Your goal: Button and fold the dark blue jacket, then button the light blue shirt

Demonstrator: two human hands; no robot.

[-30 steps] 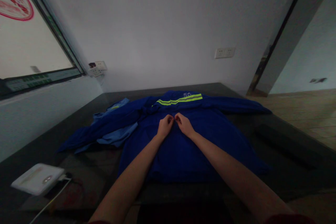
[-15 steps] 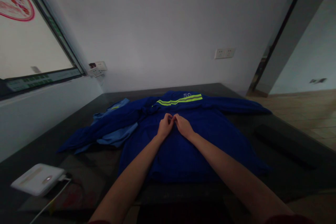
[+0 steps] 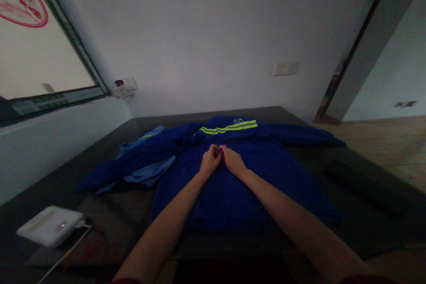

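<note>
A dark blue work jacket [image 3: 246,191] with yellow-green reflective stripes [image 3: 233,128] across its chest lies spread on the dark table [image 3: 362,230], its sleeves stretched out to both sides. Over its front middle, below the stripes, my left hand [image 3: 211,159] and my right hand [image 3: 232,160] meet at the fingertips. Both have their fingers bent and pinched on the jacket's front. The exact bit between the fingertips is too small and dark to make out. Under the left sleeve lies a lighter blue garment [image 3: 149,173].
A white box-shaped device [image 3: 49,226] with a cable stands at the table's front left. On the right lies a long black object [image 3: 362,186]. Behind the table rises a wall with a socket plate [image 3: 286,69]; a window [image 3: 43,53] is at the left.
The hands stay at the same spot on the jacket, with only a slight shift of the fingers. The whole view has moved a little.
</note>
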